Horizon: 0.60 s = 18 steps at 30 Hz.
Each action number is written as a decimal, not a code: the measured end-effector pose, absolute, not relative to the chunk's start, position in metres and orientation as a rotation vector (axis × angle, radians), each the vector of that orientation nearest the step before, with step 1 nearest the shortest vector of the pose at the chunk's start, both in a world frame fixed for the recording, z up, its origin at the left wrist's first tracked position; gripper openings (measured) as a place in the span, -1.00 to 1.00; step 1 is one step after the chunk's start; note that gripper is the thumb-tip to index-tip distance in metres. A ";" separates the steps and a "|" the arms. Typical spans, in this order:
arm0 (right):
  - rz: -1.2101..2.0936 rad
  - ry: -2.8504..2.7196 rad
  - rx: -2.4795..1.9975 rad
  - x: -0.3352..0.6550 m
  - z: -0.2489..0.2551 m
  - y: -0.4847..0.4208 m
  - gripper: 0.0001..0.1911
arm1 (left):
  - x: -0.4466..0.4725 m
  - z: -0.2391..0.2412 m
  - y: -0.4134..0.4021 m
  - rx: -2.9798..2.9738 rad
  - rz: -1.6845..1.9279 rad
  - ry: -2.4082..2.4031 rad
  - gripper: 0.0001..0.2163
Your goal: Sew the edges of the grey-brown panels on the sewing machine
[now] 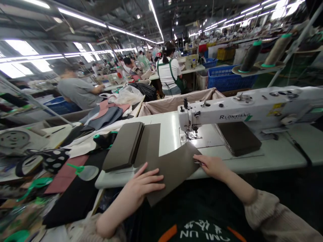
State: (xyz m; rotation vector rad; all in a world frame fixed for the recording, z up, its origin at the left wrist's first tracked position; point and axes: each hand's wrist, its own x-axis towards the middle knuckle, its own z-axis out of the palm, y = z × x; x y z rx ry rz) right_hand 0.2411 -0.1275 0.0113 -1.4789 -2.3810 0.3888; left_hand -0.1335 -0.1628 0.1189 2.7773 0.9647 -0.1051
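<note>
A flat dark grey-brown fabric piece (174, 168) lies across the front edge of the white sewing table (169, 134), one corner reaching toward the needle (192, 134) of the white sewing machine (242, 112). My left hand (142, 185) rests on its left edge, fingers spread flat. My right hand (212, 165) presses on its right corner; the fingers are together and seem to pinch something thin and metallic that I cannot make out.
A stack of similar dark pieces (124, 146) lies left of the machine, another stack (238, 137) under its arm. Cluttered fabric, green clips and scissors (83, 169) fill the left bench. Other workers sit ahead; blue crates (224, 79) and thread cones (251, 55) stand behind.
</note>
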 end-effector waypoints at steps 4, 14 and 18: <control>0.505 -2.278 -1.514 0.265 0.010 -0.146 -0.49 | -0.127 0.104 -0.135 2.591 -0.360 1.354 -0.32; 0.694 -1.494 -1.721 0.291 0.001 -0.184 -0.69 | 0.065 0.016 -0.135 2.577 0.449 1.041 -0.34; 0.760 -1.506 -1.782 0.290 -0.004 -0.201 -0.70 | 0.081 -0.005 -0.139 2.566 0.541 1.085 -0.77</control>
